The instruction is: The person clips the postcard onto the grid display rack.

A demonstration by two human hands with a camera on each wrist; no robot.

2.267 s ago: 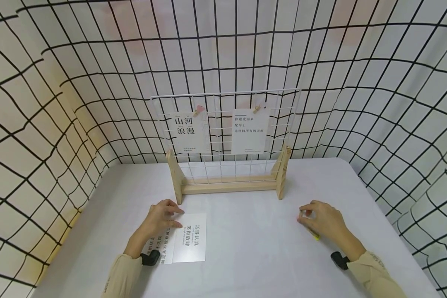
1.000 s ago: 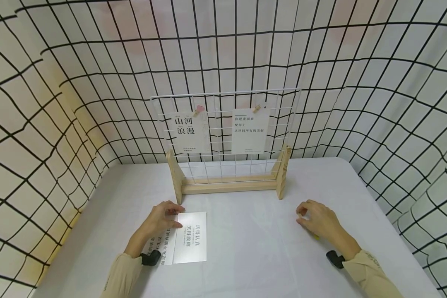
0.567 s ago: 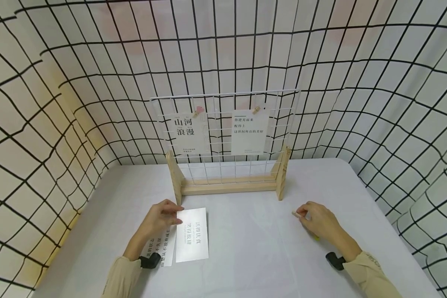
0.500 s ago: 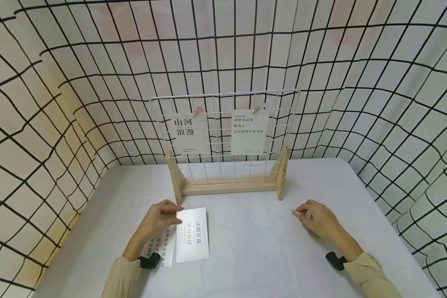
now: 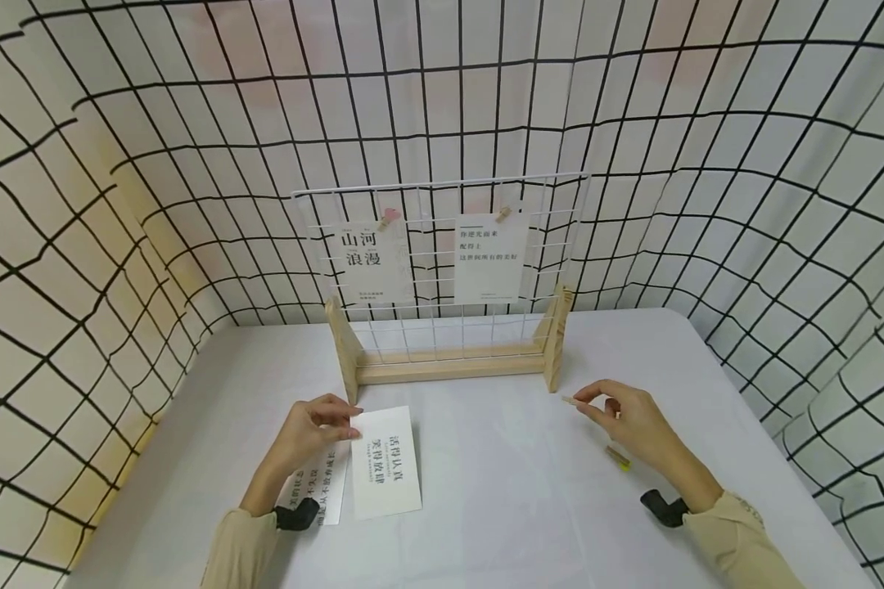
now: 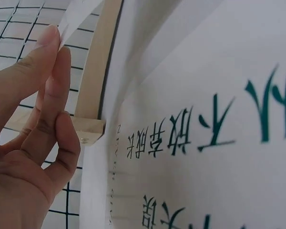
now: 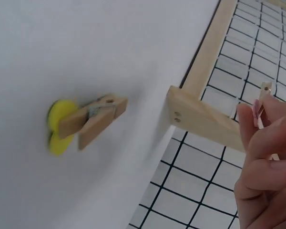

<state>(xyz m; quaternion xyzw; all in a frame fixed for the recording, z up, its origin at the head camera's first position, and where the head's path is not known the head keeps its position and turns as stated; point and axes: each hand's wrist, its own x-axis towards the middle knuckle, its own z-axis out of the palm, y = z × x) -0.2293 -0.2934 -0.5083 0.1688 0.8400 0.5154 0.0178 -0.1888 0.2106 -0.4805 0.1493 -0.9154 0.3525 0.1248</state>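
My left hand (image 5: pixel 302 438) pinches the upper left corner of a white card (image 5: pixel 394 483) printed with dark characters, tilted a little and partly raised from the table. Beneath that hand lies another printed card (image 5: pixel 331 491), its large characters close up in the left wrist view. My right hand (image 5: pixel 633 421) holds a small wooden clothespin (image 5: pixel 569 400) between thumb and fingers; some pink shows on it in the right wrist view. Below this hand, a second clothespin (image 7: pixel 102 117) with a yellow decoration rests on the table.
A white wire grid rack (image 5: pixel 449 374) on a wooden base stands at the back of the table. Two cards hang there, the left card (image 5: pixel 372 274) and the right card (image 5: pixel 489 266), each under a clothespin. Black mesh (image 5: pixel 442 98) surrounds the white table (image 5: pixel 501 491).
The left hand's card has slid right off the card below and its near side has lifted. The right hand has moved up and left with its clothespin, uncovering the yellow one.
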